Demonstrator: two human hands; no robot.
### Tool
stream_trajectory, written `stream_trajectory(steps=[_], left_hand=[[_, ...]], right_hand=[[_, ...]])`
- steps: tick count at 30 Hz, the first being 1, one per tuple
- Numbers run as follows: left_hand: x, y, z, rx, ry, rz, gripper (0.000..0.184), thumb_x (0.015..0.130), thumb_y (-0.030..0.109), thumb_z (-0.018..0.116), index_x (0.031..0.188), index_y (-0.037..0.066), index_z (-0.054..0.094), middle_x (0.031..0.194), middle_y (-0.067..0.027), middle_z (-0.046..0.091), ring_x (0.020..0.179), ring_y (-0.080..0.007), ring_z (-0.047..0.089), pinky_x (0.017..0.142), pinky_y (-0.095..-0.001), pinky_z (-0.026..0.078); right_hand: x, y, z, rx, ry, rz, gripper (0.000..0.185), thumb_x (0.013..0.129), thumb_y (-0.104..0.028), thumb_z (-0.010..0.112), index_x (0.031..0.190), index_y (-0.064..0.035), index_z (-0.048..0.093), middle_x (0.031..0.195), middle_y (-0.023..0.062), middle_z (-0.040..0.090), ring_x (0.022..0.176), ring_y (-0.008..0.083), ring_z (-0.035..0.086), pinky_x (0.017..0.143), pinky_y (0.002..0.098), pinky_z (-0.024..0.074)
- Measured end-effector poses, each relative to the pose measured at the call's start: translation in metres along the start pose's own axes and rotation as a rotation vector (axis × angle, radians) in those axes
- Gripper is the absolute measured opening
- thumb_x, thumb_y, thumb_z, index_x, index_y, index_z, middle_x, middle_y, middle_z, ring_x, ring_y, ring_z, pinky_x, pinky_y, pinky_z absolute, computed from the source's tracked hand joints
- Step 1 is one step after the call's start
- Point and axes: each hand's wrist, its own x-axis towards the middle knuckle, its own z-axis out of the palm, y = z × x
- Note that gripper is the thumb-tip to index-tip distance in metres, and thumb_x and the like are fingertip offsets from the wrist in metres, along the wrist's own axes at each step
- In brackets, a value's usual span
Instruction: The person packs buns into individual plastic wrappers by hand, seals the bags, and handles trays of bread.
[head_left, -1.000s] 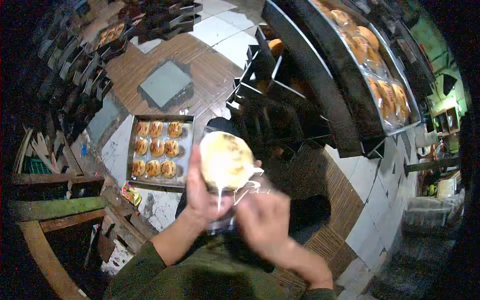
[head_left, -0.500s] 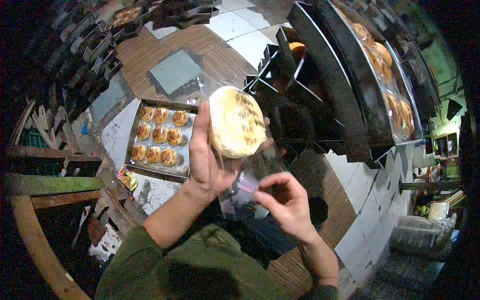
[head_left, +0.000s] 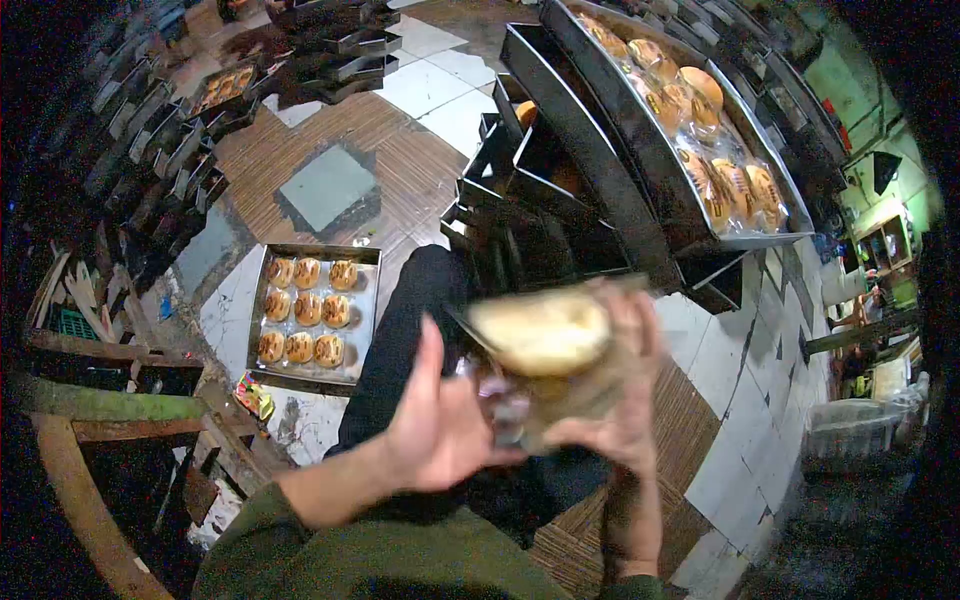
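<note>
A round pale bread (head_left: 545, 330) in a clear plastic bag is tilted and blurred above my lap. My right hand (head_left: 625, 390) grips the bagged bread at its right side, fingers behind and thumb in front. My left hand (head_left: 450, 425) is open to the left of it, palm up with the thumb raised and spread, close to the loose lower part of the bag. On the floor at the left, a metal tray (head_left: 318, 378) holds rows of small browned breads (head_left: 308, 308).
Stacked dark trays (head_left: 580, 130) stand at the right, the top one (head_left: 790, 215) holding bagged buns (head_left: 735, 185). More dark trays (head_left: 150, 150) fill the upper left. A wooden frame (head_left: 130, 405) stands at the lower left, and a colourful wrapper (head_left: 254, 396) lies near the floor tray.
The bagged bread has moved right and tilted, passing from my left hand to my right hand. My left hand has opened beside it. The view has shifted too.
</note>
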Motion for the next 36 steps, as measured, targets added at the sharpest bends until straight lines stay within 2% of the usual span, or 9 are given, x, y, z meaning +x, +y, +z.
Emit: stream_trajectory(steps=[1,3,5,10,13,19,21,32,36], left_hand=[[-0.017,0.001,-0.016,0.048,0.065,-0.241,0.069,0.079,0.066,0.031,0.122,0.012,0.040,0.122,-0.0121,0.043,0.106,-0.0296,0.048,0.091,-0.0526,0.036],[-0.027,0.009,-0.049,0.569,0.623,0.282,0.065,0.084,0.062,0.027,0.121,0.010,0.040,0.115,-0.0099,0.047,0.099,-0.0264,0.051,0.088,-0.0456,0.039],[-0.036,0.026,-0.090,0.829,0.751,0.404,0.050,0.089,0.045,0.039,0.120,0.006,0.038,0.112,-0.0062,0.048,0.103,-0.0147,0.042,0.090,-0.0347,0.031],[-0.026,0.039,-0.147,1.242,0.909,0.428,0.019,0.084,0.016,0.056,0.094,0.000,0.057,0.085,-0.0060,0.055,0.079,-0.0117,0.052,0.069,-0.0255,0.043],[-0.016,0.048,-0.151,1.470,0.867,0.565,0.016,0.081,0.014,0.059,0.090,0.001,0.061,0.081,-0.0081,0.054,0.075,-0.0160,0.053,0.066,-0.0274,0.043],[-0.020,0.051,-0.119,1.730,0.516,0.870,0.021,0.072,0.004,0.067,0.091,0.002,0.060,0.077,-0.0088,0.053,0.070,-0.0167,0.053,0.060,-0.0286,0.043],[-0.002,0.043,-0.137,1.076,0.749,0.652,0.020,0.072,0.006,0.068,0.088,0.000,0.056,0.075,-0.0064,0.053,0.065,-0.0123,0.051,0.057,-0.0263,0.043],[-0.002,0.026,-0.147,1.032,0.838,0.661,0.018,0.074,0.011,0.067,0.073,-0.002,0.054,0.069,-0.0076,0.054,0.053,-0.0109,0.050,0.050,-0.0265,0.041],[0.005,0.025,-0.139,1.664,0.774,0.724,0.017,0.074,0.012,0.066,0.072,-0.002,0.057,0.070,-0.0071,0.053,0.060,-0.0137,0.050,0.054,-0.0269,0.040]], right_hand=[[0.004,0.002,0.003,-0.124,-0.160,-0.070,0.096,0.056,-0.027,0.081,0.126,-0.0018,0.020,0.112,0.0168,0.046,0.109,0.0271,0.043,0.093,0.0388,0.0359],[-0.020,0.023,0.056,0.615,-0.116,0.526,0.087,0.064,-0.025,0.077,0.126,-0.0003,0.021,0.111,0.0145,0.047,0.102,0.0228,0.048,0.088,0.0335,0.0398],[-0.047,0.039,0.113,0.406,-0.175,1.045,0.069,0.076,-0.023,0.066,0.125,0.0003,0.023,0.107,0.0112,0.049,0.094,0.0189,0.052,0.083,0.0287,0.0431],[-0.090,0.068,0.166,1.052,0.112,1.273,0.030,0.091,-0.029,0.042,0.107,-0.0039,0.046,0.095,0.0071,0.051,0.082,0.0125,0.049,0.071,0.0250,0.0427],[-0.081,0.071,0.173,0.254,-0.050,1.000,0.011,0.084,-0.011,0.054,0.084,0.0001,0.054,0.080,0.0067,0.056,0.072,0.0149,0.053,0.062,0.0269,0.0428],[-0.062,0.037,0.149,-0.065,-0.037,0.366,0.007,0.078,-0.002,0.057,0.083,0.0011,0.054,0.078,0.0123,0.056,0.070,0.0217,0.055,0.065,0.0291,0.0439],[-0.071,0.045,0.155,-0.010,0.010,0.529,0.007,0.080,-0.004,0.055,0.084,0.0016,0.054,0.079,0.0128,0.057,0.070,0.0215,0.056,0.065,0.0295,0.0444],[-0.088,0.065,0.154,0.337,0.197,1.040,0.022,0.086,-0.019,0.054,0.077,0.0011,0.057,0.066,-0.0003,0.054,0.063,0.0068,0.045,0.058,0.0226,0.0383],[-0.106,0.083,0.158,0.479,0.242,1.110,0.023,0.087,-0.020,0.054,0.075,0.0002,0.059,0.069,-0.0007,0.056,0.062,0.0051,0.048,0.057,0.0197,0.0394]])
